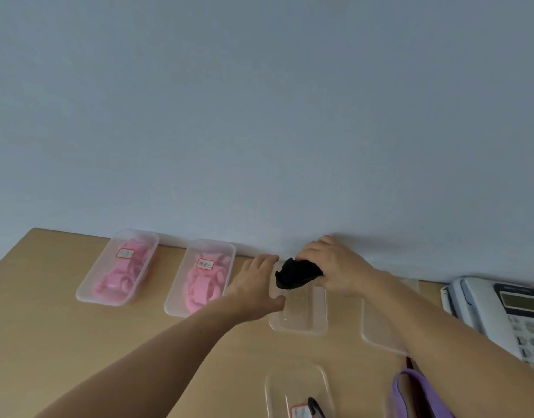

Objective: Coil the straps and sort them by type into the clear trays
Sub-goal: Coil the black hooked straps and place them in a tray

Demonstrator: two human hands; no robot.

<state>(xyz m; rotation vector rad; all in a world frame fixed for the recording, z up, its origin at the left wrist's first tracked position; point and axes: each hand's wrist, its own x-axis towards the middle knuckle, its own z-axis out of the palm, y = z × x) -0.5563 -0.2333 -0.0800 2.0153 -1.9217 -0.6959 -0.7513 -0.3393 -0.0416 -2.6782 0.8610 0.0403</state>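
My right hand (335, 268) grips a coiled black strap (297, 274) over the far end of a clear tray (298, 322) at the back of the wooden table. My left hand (258, 285) rests on that tray's left rim, fingers spread, thumb on the rim. Two clear trays to the left hold coiled pink straps: one (87, 292) at far left, another (175, 303) beside it, each with a white label. A purple strap (419, 390) lies loose near the front right. Another clear tray (298, 384) at the front holds a black strap end (315, 407).
A further clear tray (377, 336) lies partly under my right forearm. A white desk telephone (507, 309) stands at the right edge. A plain wall rises directly behind the trays. Bare tabletop (78, 357) spreads at the front left.
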